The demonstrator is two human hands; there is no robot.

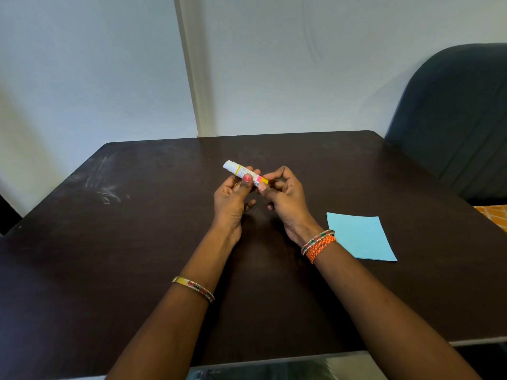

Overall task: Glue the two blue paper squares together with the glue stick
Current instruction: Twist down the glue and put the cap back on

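A white glue stick (236,168) with yellow and pink bands is held above the middle of the dark table (137,242). My left hand (233,198) grips its body, the white capped end pointing up and left. My right hand (284,196) pinches the yellow base end with thumb and forefinger. Blue paper (360,237) lies flat on the table to the right of my right wrist; it looks like one sheet or a stack, and I cannot tell which.
A dark padded chair (455,119) stands at the table's far right corner. The wall (109,64) rises right behind the table's far edge. An orange patterned thing (493,215) shows at the right edge. The near table edge (274,357) is close to me.
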